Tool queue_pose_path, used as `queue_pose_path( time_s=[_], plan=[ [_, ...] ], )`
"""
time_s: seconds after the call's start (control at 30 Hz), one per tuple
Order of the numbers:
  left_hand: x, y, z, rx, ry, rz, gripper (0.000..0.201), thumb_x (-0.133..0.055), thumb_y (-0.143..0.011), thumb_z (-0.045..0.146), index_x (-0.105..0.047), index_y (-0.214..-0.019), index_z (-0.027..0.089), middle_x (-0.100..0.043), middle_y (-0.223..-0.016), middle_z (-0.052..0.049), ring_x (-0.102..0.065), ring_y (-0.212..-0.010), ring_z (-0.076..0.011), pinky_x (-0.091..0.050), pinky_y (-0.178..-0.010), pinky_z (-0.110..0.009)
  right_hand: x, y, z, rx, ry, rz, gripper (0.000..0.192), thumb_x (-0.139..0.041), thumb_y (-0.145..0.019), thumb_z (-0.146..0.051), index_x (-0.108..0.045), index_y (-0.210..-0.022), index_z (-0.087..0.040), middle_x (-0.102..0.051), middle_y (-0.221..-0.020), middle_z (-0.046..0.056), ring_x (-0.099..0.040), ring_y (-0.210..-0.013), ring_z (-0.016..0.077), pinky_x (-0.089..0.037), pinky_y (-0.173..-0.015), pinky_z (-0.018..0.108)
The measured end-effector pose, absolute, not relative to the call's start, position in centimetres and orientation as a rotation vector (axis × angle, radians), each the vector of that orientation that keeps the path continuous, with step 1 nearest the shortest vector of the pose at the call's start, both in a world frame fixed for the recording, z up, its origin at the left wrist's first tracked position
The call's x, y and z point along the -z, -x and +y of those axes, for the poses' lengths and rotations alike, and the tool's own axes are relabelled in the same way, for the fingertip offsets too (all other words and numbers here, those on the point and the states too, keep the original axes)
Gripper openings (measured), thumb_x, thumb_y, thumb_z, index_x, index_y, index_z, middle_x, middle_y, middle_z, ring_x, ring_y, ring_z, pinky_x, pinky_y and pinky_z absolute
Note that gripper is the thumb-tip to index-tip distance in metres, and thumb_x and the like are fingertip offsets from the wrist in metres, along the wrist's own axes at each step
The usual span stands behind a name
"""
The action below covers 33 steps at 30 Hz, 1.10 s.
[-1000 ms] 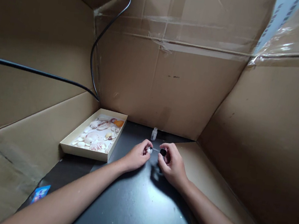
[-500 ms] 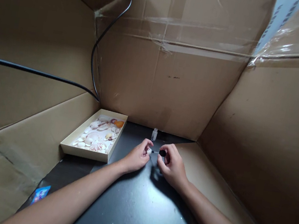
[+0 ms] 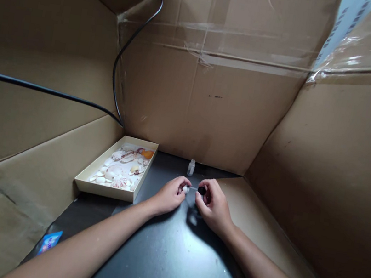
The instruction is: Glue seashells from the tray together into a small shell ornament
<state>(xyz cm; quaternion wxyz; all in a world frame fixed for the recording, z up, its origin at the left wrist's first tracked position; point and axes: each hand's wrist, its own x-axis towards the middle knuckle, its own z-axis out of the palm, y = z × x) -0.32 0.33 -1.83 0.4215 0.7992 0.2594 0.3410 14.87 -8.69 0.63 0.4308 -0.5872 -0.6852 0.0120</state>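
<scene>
- Shell [image 3: 185,188], small and pale, was pinched in the fingertips of the left hand [image 3: 167,196], which was closed around it just above the black tabletop [image 3: 168,257].
- A black-capped brush [image 3: 201,190] was gripped between thumb and fingers of the right hand [image 3: 214,206]; its thin tip reached across to the shell, though whether it touched was too small to tell.
- Both hands sat close together near the far middle of the tabletop, a dark, slightly glossy sheet with faint specks and a bright patch of reflected light.
- One small clear bottle [image 3: 191,167] stood upright, uncapped, just behind the hands near the back wall.
- One shallow cream tray [image 3: 108,189] lay at the left rear, well apart from the hands, holding more than a dozen white, pink and orange shells; the exact count could not be told.
- Cardboard walls [image 3: 210,115] closed in the space on three sides, patched with clear tape [image 3: 239,61].
- One black cable [image 3: 120,59] ran down the left corner, another line of it crossing the left wall.
- One small blue packet [image 3: 49,242] lay at the near left edge of the tabletop.
</scene>
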Motion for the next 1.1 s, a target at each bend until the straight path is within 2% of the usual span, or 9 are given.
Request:
queue_pose_path(
  time_s=[0.17, 0.5, 0.7, 0.83, 1.1],
  plan=[
    [1.89, 0.27, 0.39, -0.863, -1.997, 0.651, 0.018, -0.050, -0.081, 0.017, -0.054, -0.098, 0.015, -0.058, -0.085, -0.003, -0.050, -0.073, -0.0121, -0.039, -0.065, -0.024, -0.85, -14.76, -8.79, -0.031, 1.480, -1.744, 0.012, -0.054, -0.078, -0.019, -0.054, -0.091, -0.020, -0.050, -0.084, -0.001, -0.046, -0.059, 0.0074, -0.039, -0.059, 0.022],
    [1.67, 0.44, 0.29, -0.859, -1.974, 0.662, 0.016, -0.049, -0.084, 0.022, -0.048, -0.099, 0.017, -0.048, -0.075, 0.002, -0.044, -0.066, -0.0103, -0.035, -0.062, -0.023, -0.89, -14.76, -8.81, -0.055, 1.467, -1.692, 0.013, -0.054, -0.081, -0.022, -0.057, -0.094, -0.021, -0.051, -0.088, 0.000, -0.047, -0.060, 0.0070, -0.040, -0.060, 0.022],
    [1.30, 0.50, 0.05, -0.818, -1.996, 0.684, 0.022, -0.047, -0.083, 0.020, -0.049, -0.105, 0.017, -0.050, -0.075, 0.002, -0.044, -0.066, -0.0110, -0.035, -0.063, -0.024, -1.10, -14.69, -9.00, -0.067, 1.452, -1.752, 0.013, -0.053, -0.081, -0.020, -0.058, -0.093, -0.022, -0.049, -0.088, 0.000, -0.047, -0.062, 0.0071, -0.040, -0.061, 0.022],
    [1.11, 0.58, -0.07, -0.795, -2.025, 0.669, 0.020, -0.046, -0.084, 0.021, -0.052, -0.103, 0.017, -0.053, -0.077, 0.001, -0.045, -0.068, -0.0115, -0.035, -0.063, -0.024, -0.97, -14.86, -8.86, -0.050, 1.427, -1.737, 0.019, -0.053, -0.081, -0.020, -0.055, -0.099, -0.021, -0.050, -0.086, 0.000, -0.047, -0.062, 0.0081, -0.040, -0.060, 0.022],
    [1.20, 0.57, 0.09, -0.813, -2.053, 0.635, 0.022, -0.044, -0.086, 0.021, -0.053, -0.105, 0.017, -0.054, -0.081, 0.000, -0.046, -0.071, -0.0119, -0.036, -0.067, -0.024, -0.97, -14.89, -8.87, -0.037, 1.462, -1.746, 0.013, -0.054, -0.082, -0.023, -0.053, -0.095, -0.021, -0.049, -0.083, -0.001, -0.047, -0.063, 0.0087, -0.039, -0.061, 0.023]
  ],
)
